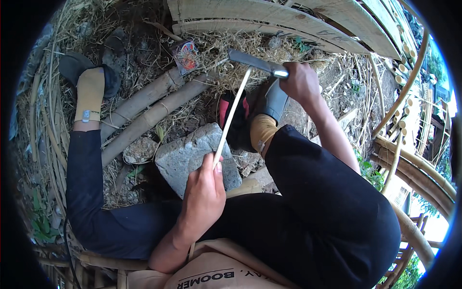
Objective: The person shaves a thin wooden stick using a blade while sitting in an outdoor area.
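My left hand (204,197) is closed round the lower part of a thin, pale bamboo strip (233,115), which slants up and to the right. In my right hand (301,84) is a large knife (255,62) with a broad, dark grey blade pointing left. The strip's upper end meets the lower edge of the blade, or lies very near it; I cannot tell whether they touch. The knife's handle is mostly hidden by my fingers. Below the strip, just beyond my left hand, sits a grey stone block (180,156).
Two bamboo poles (159,115) lie on the straw-strewn ground at left. A colourful packet (186,57) lies by their far end. Curved split-bamboo panels (269,17) stand at the back. Cut bamboo (404,106) is stacked at right. My bent legs (332,192) frame the work area.
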`<state>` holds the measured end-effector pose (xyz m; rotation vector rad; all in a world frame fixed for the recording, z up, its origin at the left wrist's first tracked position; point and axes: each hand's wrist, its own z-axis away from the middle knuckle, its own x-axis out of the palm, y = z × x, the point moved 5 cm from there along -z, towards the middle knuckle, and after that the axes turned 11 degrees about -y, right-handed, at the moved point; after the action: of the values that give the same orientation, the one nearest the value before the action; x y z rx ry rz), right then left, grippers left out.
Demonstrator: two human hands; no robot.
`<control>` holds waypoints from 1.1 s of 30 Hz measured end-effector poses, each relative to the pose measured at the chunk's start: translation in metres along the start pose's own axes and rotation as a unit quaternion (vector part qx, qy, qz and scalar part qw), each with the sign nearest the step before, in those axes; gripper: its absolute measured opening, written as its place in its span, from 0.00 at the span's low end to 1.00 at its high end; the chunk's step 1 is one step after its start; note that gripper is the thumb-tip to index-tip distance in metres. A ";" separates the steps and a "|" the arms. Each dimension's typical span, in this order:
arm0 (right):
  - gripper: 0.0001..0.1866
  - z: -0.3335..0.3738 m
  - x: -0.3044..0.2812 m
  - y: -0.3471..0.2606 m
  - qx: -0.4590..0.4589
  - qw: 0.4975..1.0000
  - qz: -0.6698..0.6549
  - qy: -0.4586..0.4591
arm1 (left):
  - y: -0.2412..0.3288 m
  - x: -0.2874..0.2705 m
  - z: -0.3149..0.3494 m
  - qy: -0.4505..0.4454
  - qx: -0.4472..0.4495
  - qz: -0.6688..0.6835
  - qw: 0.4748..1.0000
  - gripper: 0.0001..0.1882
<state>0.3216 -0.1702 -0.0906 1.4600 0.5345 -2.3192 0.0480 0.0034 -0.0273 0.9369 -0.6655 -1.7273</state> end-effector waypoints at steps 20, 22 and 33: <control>0.07 0.030 -0.006 -0.064 -0.192 0.973 -0.113 -0.052 | -0.014 -0.025 -0.020 -0.125 -0.012 0.459 0.879 0.15; 0.07 0.031 -0.006 -0.071 -0.176 0.976 -0.114 -0.058 | -0.010 -0.022 -0.022 -0.131 -0.012 0.468 0.874 0.15; 0.09 0.005 -0.029 -0.021 -0.048 0.994 -0.088 0.035 | -0.005 -0.004 -0.003 -0.076 0.036 0.221 0.972 0.07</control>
<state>0.3193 -0.1518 -0.0593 1.5088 0.8130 -2.3421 0.0491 0.0083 -0.0318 0.6451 -0.9632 -1.3895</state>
